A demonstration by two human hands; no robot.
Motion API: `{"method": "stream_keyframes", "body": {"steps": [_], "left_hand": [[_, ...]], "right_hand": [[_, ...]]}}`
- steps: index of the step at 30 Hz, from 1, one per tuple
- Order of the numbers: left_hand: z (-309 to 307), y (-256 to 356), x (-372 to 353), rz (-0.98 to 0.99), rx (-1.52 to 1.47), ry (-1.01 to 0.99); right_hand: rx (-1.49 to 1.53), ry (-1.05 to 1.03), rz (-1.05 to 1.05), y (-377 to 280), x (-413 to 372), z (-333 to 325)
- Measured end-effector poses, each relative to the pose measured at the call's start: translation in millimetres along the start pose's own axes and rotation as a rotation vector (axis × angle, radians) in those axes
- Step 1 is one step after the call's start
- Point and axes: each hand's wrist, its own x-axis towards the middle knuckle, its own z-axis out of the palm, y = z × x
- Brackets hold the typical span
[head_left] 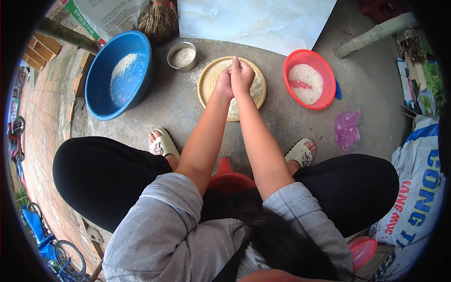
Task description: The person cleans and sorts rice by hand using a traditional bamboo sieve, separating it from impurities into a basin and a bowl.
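A round woven bamboo tray (208,79) with white rice spread on it lies on the concrete floor in front of me. Both my hands hover over its middle, pressed side by side. My left hand (225,82) is curled, fingers closed over the rice. My right hand (242,75) is also curled with fingertips pointing away from me; whether either holds grains is hidden.
A blue basin (105,75) with rice and water sits at the left. A small metal bowl (182,57) of rice stands behind the tray. A red basin (310,80) with rice is at the right, a pink plastic bag (347,128) and printed sacks (418,188) nearby.
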Motion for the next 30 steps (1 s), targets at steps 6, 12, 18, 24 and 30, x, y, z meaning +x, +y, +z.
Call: {"method": "stream_keyframes", "body": {"steps": [6, 12, 18, 24, 30], "left_hand": [[9.8, 9.2, -8.0, -0.041, -0.119, 0.068], [-42.2, 21.7, 0.1, -0.129, -0.190, -0.010], [-10.6, 29.4, -16.8, -0.034, -0.024, 0.344], [-13.7, 35.7, -22.0, 0.003, 0.024, 0.276], [-39.0, 34.3, -15.0, -0.027, -0.114, 0.266]], "right_hand": [[-0.236, -0.070, -0.370, -32.4, -9.9, -7.9], [-0.253, 0.025, -0.607, -12.2, -8.9, -6.2], [-0.803, -0.190, -0.137, 45.4, -23.6, -23.5], [-0.984, -0.232, 0.031, 77.9, -40.1, -21.1], [-1.033, -0.159, -0.074, 98.4, -45.6, -18.2]]}}
